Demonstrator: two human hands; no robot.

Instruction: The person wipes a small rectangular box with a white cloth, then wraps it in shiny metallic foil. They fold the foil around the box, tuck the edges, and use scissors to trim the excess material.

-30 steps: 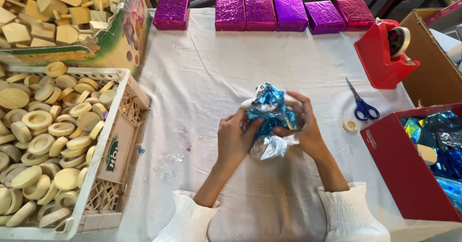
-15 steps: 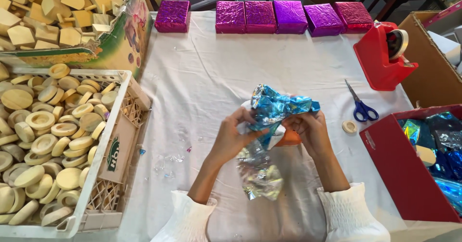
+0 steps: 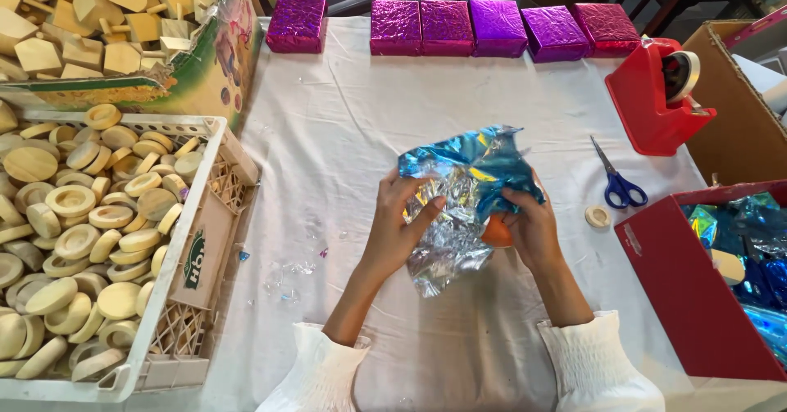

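Two bare hands are seen over a white cloth point(image 3: 344, 133), both closed on a crumpled sheet of blue and silver foil point(image 3: 459, 191) held just above the cloth's middle. The foil is gripped by the left hand point(image 3: 398, 232) with thumb and fingers pressed against its silver underside; the right hand point(image 3: 533, 227) is curled round the other edge, its fingertips buried in the folds. Only a small orange patch point(image 3: 496, 232) of whatever is wrapped can be made out beside the right palm; its shape cannot be told.

Six purple and magenta foil-wrapped blocks point(image 3: 447, 27) are lined along the far edge. A red tape dispenser point(image 3: 656, 100), blue-handled scissors point(image 3: 615, 182) and a small wooden ring point(image 3: 598, 216) lie to the right. A white crate of wooden discs point(image 3: 82, 223) is cut off at the left, and a red box point(image 3: 697, 289) holding more foil at the right.
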